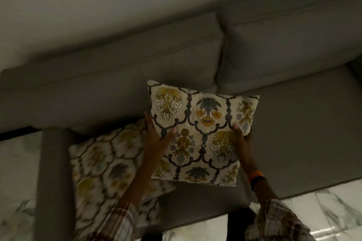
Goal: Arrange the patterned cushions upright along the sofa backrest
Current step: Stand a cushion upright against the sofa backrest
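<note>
I hold a cream cushion point(201, 133) printed with yellow and dark floral motifs above the grey sofa seat point(305, 133), its top edge close to the backrest point(121, 68). My left hand point(156, 137) grips its left edge and my right hand point(242, 139) grips its right edge. A second cushion point(109, 174) of the same pattern lies flat on the seat at the left, beside the armrest and partly under my left forearm.
The sofa's left armrest point(52, 178) runs down the left side. Two grey back cushions meet at a seam point(220, 51). Pale marbled floor point(321, 207) shows at the bottom right and far left. An orange band sits on my right wrist.
</note>
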Motion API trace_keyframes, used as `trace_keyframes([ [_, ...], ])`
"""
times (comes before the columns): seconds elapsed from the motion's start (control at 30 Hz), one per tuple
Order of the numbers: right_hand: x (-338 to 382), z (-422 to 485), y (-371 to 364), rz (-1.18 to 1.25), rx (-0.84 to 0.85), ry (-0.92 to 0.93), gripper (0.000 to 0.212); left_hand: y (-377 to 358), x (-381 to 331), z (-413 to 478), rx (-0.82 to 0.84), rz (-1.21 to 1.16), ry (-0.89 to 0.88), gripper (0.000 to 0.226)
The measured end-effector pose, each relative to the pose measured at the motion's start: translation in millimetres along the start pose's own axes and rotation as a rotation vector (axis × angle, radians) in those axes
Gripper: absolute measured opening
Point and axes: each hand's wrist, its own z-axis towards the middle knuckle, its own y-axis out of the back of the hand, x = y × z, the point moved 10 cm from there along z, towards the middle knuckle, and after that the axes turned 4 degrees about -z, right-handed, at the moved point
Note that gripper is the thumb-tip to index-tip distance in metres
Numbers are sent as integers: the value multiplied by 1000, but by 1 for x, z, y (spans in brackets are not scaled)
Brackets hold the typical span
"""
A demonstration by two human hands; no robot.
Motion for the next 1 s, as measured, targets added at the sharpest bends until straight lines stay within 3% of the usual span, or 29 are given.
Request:
trace_keyframes([
  [0.07, 12, 56, 73, 28, -10, 22, 81, -94, -20, 12, 36, -57, 29, 121],
  [0.1, 17, 81, 101, 37, -14, 22, 67, -131, -25, 19, 51, -85, 37, 105],
  [0.17, 31, 134, 177, 27, -41, 55, 60, -224, -42, 33, 133, -181, 50, 71],
  [0.2, 39, 163, 215, 22, -52, 85, 59, -270, -52, 43, 182, -210, 24, 66],
  [0.27, 52, 216, 279, -12, -73, 121, 57, -347, -72, 60, 231, -234, -14, 72],
  [0.43, 91, 325, 405, -25, -194, 211, 87, -506, -122, 81, 307, -251, -130, 98],
  [0.57, 111, 396, 488, 8, -284, 286, 77, -600, -151, 88, 303, -245, -253, 92],
  [0.67, 129, 438, 533, 27, -329, 359, 78, -651, -169, 94, 287, -263, -286, 97],
  [0.77, 137, 467, 569, 28, -396, 399, 58, -692, -184, 99, 300, -277, -318, 92],
  [0.8, 137, 475, 580, 51, -420, 413, 60, -703, -188, 102, 301, -278, -330, 90],
  [0.9, 120, 501, 599, 110, -415, 393, 98, -735, -196, 114, 341, -281, -329, 98],
  [1.0, 65, 541, 607, 90, -349, 344, 91, -752, -186, 128, 379, -265, -250, 120],
])
